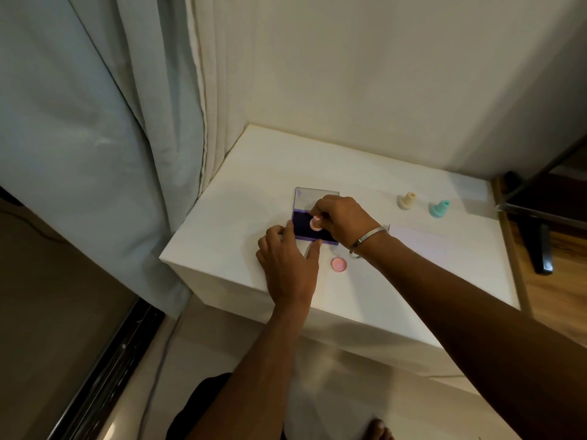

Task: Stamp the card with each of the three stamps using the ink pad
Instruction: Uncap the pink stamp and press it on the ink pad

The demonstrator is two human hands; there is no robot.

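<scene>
purple plastic frames the ink pad (306, 228), a flat square box with a dark, almost black pad inside and its clear lid (313, 198) folded back flat behind it; the right hand (341, 222) pinches the pink stamp (315, 223) with curled fingers and holds its round face on the pad, but the stamp body is mostly hidden by the fingers; the left hand (287, 265) lies on the white table (397, 290) with straight fingers touching the near-left corner of the box; a small round pink cap (338, 264) lies just in front of the box; the card (416, 239) is a pale, smooth sheet right of the wrist, hard to see against the table; a cream stamp (408, 201) and a teal stamp (439, 208), both cone shaped, stand upright farther right; a metal bangle (368, 238) circles the right wrist.
</scene>
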